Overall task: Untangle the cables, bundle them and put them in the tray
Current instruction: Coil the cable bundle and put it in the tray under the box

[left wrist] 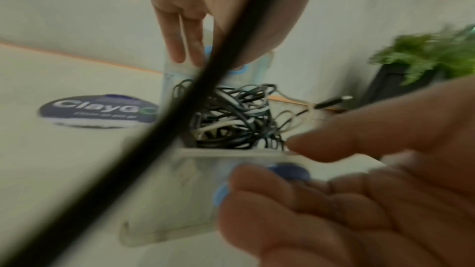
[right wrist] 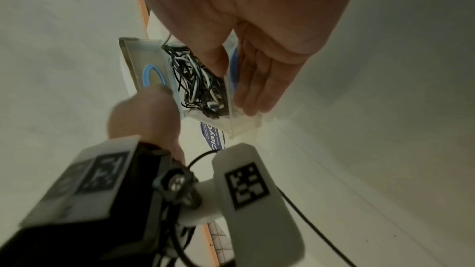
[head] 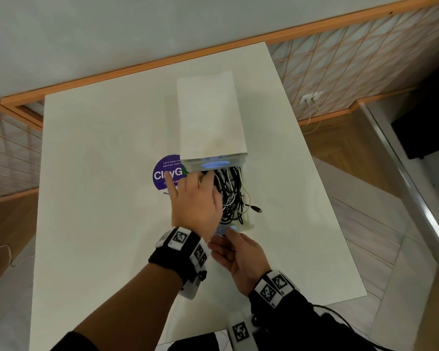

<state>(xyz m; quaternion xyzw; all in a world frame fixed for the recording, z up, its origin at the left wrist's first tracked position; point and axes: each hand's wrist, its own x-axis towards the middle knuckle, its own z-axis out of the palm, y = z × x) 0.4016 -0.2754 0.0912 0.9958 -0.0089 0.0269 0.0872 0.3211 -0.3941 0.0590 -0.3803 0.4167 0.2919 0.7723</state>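
Observation:
A clear plastic tray with blue ring handles stands mid-table, full of tangled black and white cables. One black plug hangs over its right wall. My left hand lies over the tray's left side with straight fingers touching the far wall. My right hand pinches the near wall at its blue handle, with the thumb inside the tray on the cables and the fingers outside. In the left wrist view the cables sit behind the near rim.
A white flat sheet lies just beyond the tray's far end. A round purple sticker is on the white table left of the tray. The table's right edge runs close by. A green plant stands off to the right.

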